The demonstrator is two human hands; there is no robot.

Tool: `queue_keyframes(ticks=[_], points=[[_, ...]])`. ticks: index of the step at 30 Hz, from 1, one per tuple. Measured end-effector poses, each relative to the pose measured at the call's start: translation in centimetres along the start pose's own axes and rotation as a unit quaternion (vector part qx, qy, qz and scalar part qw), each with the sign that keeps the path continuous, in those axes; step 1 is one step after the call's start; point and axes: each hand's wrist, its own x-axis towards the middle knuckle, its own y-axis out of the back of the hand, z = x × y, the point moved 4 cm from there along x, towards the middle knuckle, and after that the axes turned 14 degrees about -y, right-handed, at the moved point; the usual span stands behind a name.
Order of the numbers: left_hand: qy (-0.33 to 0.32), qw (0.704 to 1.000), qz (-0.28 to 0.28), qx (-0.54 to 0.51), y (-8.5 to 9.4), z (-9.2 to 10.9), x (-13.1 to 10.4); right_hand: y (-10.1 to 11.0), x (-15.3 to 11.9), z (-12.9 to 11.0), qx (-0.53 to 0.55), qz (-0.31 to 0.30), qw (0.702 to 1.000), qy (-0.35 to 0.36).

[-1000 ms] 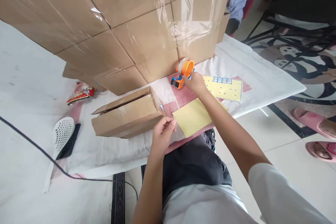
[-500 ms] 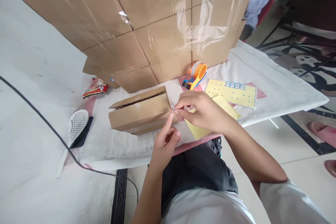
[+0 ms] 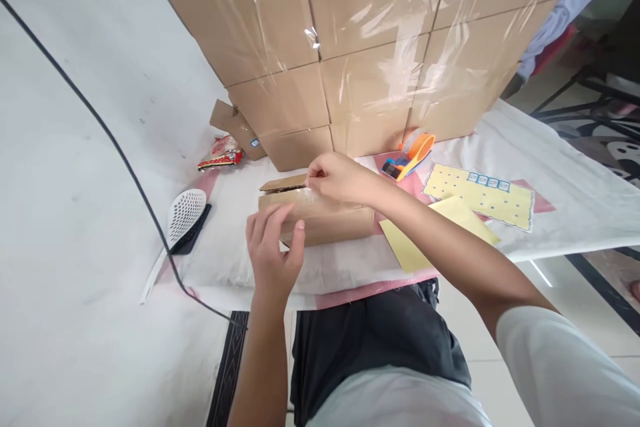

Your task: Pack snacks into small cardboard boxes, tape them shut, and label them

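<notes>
A small cardboard box (image 3: 335, 228) lies on the cloth-covered table, with a gap along its upper flap. Over its top, beside the gap, my right hand (image 3: 336, 178) has its fingertips pinched together; what they hold, if anything, is too small to make out. My left hand (image 3: 275, 247) is at the box's near left side, fingers apart and curved, with nothing in it. To the right of the box lie a yellow sheet (image 3: 410, 250) and an orange tape dispenser (image 3: 419, 153).
Tall taped cardboard boxes (image 3: 370, 73) stand behind. A dotted yellow card (image 3: 493, 197) lies at the right. On the left are a white perforated scoop (image 3: 186, 213), a red packet (image 3: 221, 153) and a black cable (image 3: 117, 147). A person's sleeve (image 3: 575, 7) shows at the upper right.
My right hand has moved from the box's right end to its top. My left hand has moved left and spread its fingers. The view has shifted, so the table's things appear farther right.
</notes>
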Motion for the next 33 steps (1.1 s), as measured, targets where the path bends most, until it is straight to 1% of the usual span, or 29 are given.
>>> queue_keyframes(ticks=[2,4,5,7,10,14,17,19,21,23,25,28,33], points=[[-0.023,0.998,-0.053,0.020,-1.0,-0.5,0.8,-0.4,0.7,0.2,-0.029,0.011,0.999,-0.007],[-0.031,0.993,-0.107,0.032,-2.2,-0.8,1.1,-0.4,0.9,0.4,-0.041,0.021,0.999,-0.005],[-0.033,0.991,-0.126,0.034,-2.7,-0.9,1.0,-0.3,1.0,0.6,-0.041,0.026,0.999,-0.002],[-0.028,0.988,-0.144,0.035,-3.5,-1.1,0.8,-0.3,1.2,1.1,-0.042,0.035,0.999,-0.001],[-0.013,0.988,-0.151,0.038,-3.8,-1.4,0.2,-0.6,1.6,1.9,-0.055,0.036,0.998,-0.006],[-0.012,0.988,-0.151,0.038,-3.6,-1.2,-0.4,-1.2,1.6,2.5,-0.092,0.064,0.994,0.001],[-0.009,0.988,-0.152,0.034,-3.5,-1.1,-0.7,-1.5,1.5,2.6,-0.095,0.066,0.993,0.008],[-0.008,0.988,-0.152,0.033,-3.5,-1.0,-0.7,-1.2,1.4,2.7,-0.035,0.070,0.997,0.011],[-0.007,0.988,-0.153,0.034,-3.5,-1.0,-0.8,-0.7,1.3,2.8,0.053,0.074,0.996,0.007],[-0.010,0.986,-0.161,0.033,-3.4,-1.0,-0.8,-0.4,1.2,2.8,0.121,0.064,0.991,0.001],[-0.019,0.984,-0.175,0.033,-3.3,-1.0,-0.8,-0.5,1.1,2.8,0.148,0.042,0.988,0.003],[-0.030,0.981,-0.188,0.037,-3.2,-1.0,-0.9,-1.0,0.9,2.8,0.117,0.036,0.992,0.015],[-0.030,0.980,-0.192,0.042,-3.3,-1.0,-1.1,-2.0,0.8,2.7,-0.025,0.055,0.998,0.005]])
